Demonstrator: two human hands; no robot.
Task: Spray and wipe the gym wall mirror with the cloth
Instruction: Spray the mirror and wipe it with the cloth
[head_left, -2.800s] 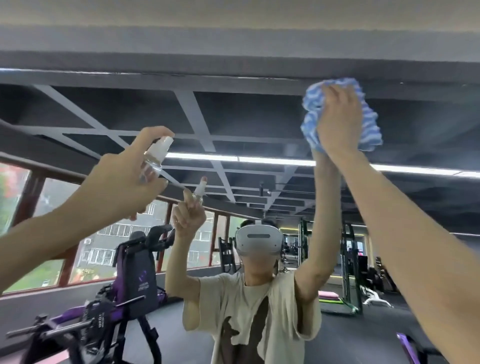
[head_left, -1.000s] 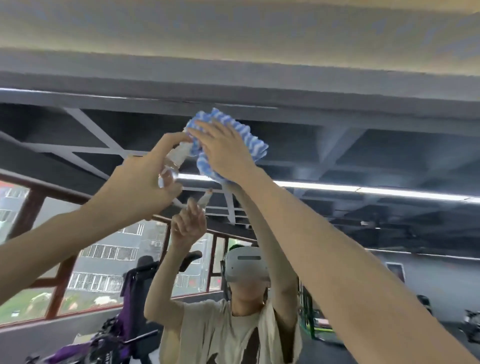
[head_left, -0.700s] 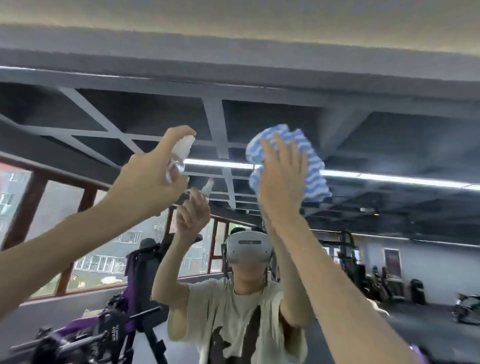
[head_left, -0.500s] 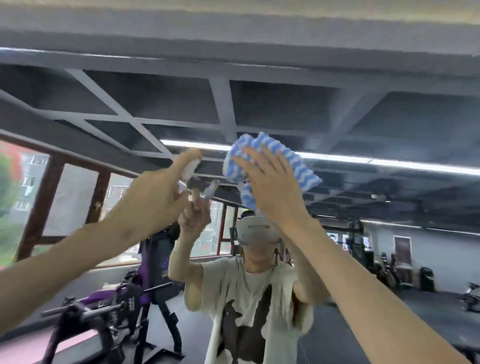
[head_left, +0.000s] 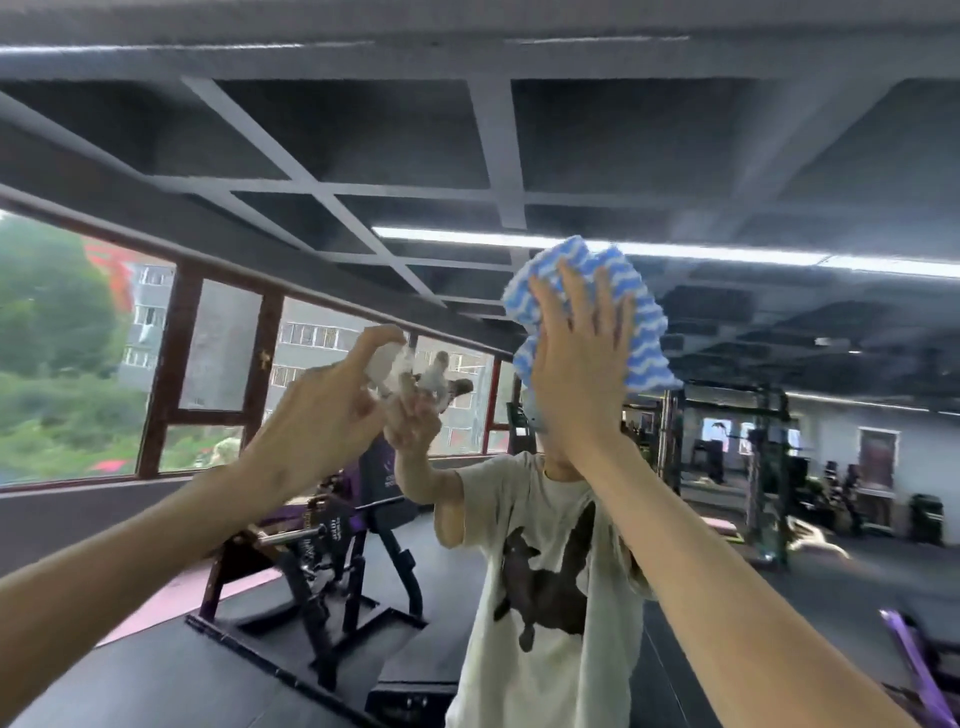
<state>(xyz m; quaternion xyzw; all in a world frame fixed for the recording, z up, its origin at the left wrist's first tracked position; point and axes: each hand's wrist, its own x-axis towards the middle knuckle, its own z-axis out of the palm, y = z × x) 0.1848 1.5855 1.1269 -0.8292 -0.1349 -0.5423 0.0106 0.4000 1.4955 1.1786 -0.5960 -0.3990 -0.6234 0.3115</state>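
Dim interior; ceiling strip light (head_left: 597, 248) glares, window (head_left: 78, 364) daylight bright (washed out); motion blur, wide-angle edge bending.

Your right hand (head_left: 576, 374) is lying flat over the cloth (head_left: 641, 317), pressing it against the mirror (head_left: 675, 156); your left hand (head_left: 322, 410) is holding the spray bottle (head_left: 383, 364) to its left, lower

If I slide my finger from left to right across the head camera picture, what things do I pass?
Window → spray bottle → blue-and-white cloth → dark rack → purple strap.
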